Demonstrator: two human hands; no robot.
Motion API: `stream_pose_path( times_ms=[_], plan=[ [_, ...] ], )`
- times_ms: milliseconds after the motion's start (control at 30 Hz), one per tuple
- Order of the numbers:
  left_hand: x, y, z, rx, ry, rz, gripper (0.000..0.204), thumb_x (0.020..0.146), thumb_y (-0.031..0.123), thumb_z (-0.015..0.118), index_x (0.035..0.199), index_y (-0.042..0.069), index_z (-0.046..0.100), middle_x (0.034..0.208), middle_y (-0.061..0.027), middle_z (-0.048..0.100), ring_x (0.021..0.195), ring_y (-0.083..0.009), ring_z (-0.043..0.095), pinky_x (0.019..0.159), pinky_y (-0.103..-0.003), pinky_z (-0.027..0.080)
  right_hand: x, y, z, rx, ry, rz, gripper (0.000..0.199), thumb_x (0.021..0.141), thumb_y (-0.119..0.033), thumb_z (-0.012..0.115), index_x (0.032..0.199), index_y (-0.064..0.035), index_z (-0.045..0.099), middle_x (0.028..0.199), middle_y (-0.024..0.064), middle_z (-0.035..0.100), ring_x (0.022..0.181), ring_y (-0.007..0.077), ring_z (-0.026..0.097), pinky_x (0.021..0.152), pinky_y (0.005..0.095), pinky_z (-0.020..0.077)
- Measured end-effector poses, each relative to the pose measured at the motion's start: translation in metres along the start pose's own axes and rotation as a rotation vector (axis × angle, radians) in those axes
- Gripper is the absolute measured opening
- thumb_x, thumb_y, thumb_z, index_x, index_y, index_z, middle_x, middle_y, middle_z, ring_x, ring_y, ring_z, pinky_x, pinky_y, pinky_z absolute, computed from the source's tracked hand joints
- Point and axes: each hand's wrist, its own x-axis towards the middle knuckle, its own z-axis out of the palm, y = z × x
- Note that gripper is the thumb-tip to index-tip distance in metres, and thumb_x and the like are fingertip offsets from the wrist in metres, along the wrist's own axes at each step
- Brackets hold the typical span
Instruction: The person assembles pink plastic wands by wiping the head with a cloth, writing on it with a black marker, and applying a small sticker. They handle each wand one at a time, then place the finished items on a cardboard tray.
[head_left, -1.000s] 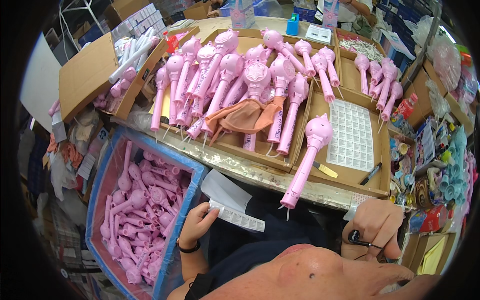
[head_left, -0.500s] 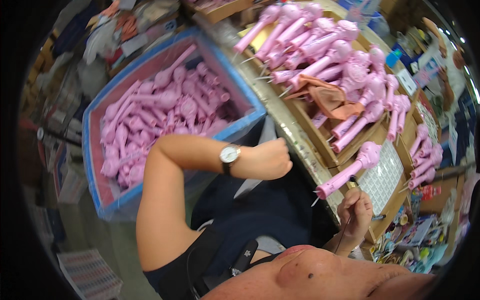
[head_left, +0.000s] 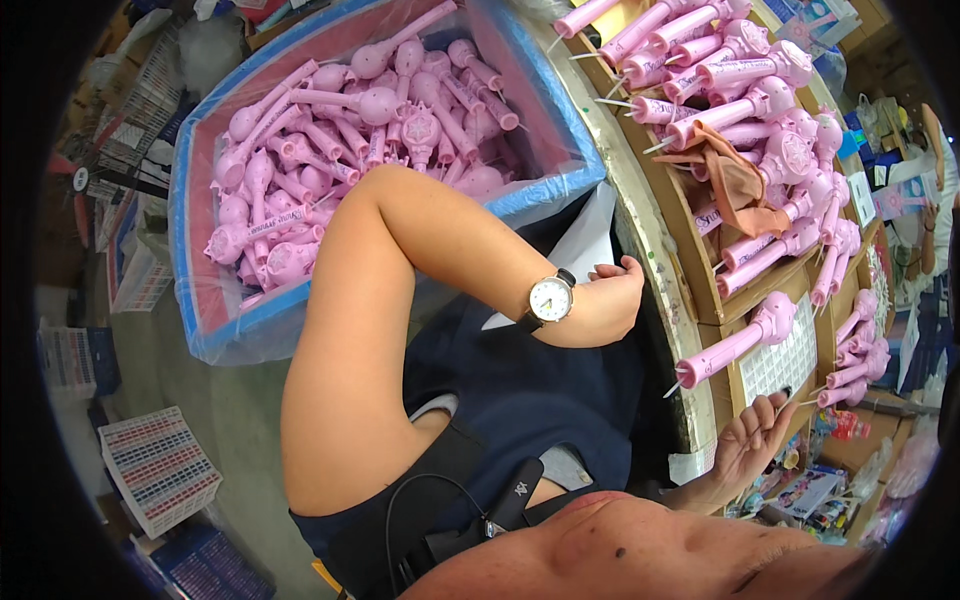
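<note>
My left hand (head_left: pixel 605 305), with a watch (head_left: pixel 549 299) on its wrist, is curled in front of my body beside the table edge. Its palm is turned from view, so what it holds, if anything, is hidden. A white sheet (head_left: pixel 590 235) hangs just behind it. At the table's near right, my right hand (head_left: pixel 757 432) has its fingers bent around a small black-ended thing (head_left: pixel 786 392), too small to name. Just beyond it lies a single pink wand (head_left: pixel 735 345) with a round head and a white wire at its open handle end, beside a white gridded sheet (head_left: pixel 775 360).
A blue-rimmed, plastic-lined bin (head_left: pixel 186 250) full of pink wands stands at the left. More wands with wires fill a cardboard tray (head_left: pixel 690 262) on the table (head_left: pixel 640 200), with an orange cloth (head_left: pixel 738 185) among them. Several wands (head_left: pixel 858 350) lie farther right.
The view has shifted, so bin and table sit differently in it. My left hand has turned, and its fingertips now show. My right hand has moved slightly away from the lone wand's handle end.
</note>
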Motion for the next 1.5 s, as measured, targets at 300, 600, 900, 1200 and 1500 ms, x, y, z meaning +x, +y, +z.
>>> stream_pose_path(
  times_ms=[300, 600, 900, 1200, 1500],
  plan=[
    [-0.001, 0.003, 0.005, 0.030, -0.069, 0.007, 0.021, 0.077, 0.022, 0.053, 0.076, 0.003, 0.065, 0.066, -0.0084, 0.058, 0.061, -0.0235, 0.051, 0.078, -0.043, 0.046, -0.004, 0.023, 0.004, -0.743, 0.099, -0.081, 0.037, 0.102, -0.029, 0.044, 0.110, 0.0054, 0.058, 0.078, 0.0062, 0.056, 0.043, 0.0069, 0.038, 0.040, 0.0208, 0.0296],
    [0.003, 0.002, 0.005, 0.005, -0.090, 0.042, 0.028, 0.071, 0.025, 0.057, 0.083, 0.001, 0.065, 0.071, -0.0133, 0.060, 0.058, -0.0251, 0.052, 0.076, -0.046, 0.044, -0.018, 0.037, 0.011, -1.024, 0.199, -0.059, 0.034, 0.092, -0.008, 0.060, 0.122, 0.0041, 0.052, 0.073, 0.0037, 0.059, 0.058, 0.0073, 0.054, 0.048, 0.0168, 0.0405],
    [0.006, 0.001, -0.002, 0.018, -0.078, 0.043, 0.023, 0.080, 0.021, 0.051, 0.076, 0.003, 0.065, 0.066, -0.0084, 0.057, 0.061, -0.0240, 0.051, 0.078, -0.044, 0.047, -0.013, 0.049, 0.035, -1.783, -0.072, -0.097, 0.009, 0.084, 0.002, 0.059, 0.088, 0.0003, 0.067, 0.077, 0.0103, 0.065, 0.070, 0.0203, 0.060, 0.065, 0.0307, 0.0460],
    [0.013, 0.003, -0.009, 0.055, -0.143, 0.072, 0.022, 0.081, 0.019, 0.050, 0.077, 0.003, 0.065, 0.066, -0.0085, 0.058, 0.061, -0.0237, 0.051, 0.077, -0.043, 0.046, 0.018, 0.073, 0.030, -1.872, -0.125, -0.673, 0.020, 0.081, -0.002, 0.064, 0.101, -0.0015, 0.064, 0.097, 0.0113, 0.066, 0.097, 0.0273, 0.060, 0.087, 0.0372, 0.0451],
    [0.020, 0.009, -0.010, 0.036, -0.138, 0.064, 0.022, 0.076, 0.023, 0.055, 0.081, 0.004, 0.066, 0.071, -0.0119, 0.060, 0.057, -0.0241, 0.051, 0.074, -0.046, 0.044, 0.031, 0.072, 0.012, -2.088, -0.332, -0.575, 0.024, 0.079, -0.025, 0.072, 0.094, -0.0067, 0.067, 0.087, 0.0087, 0.064, 0.089, 0.0275, 0.060, 0.095, 0.0449, 0.0396]
  ],
)
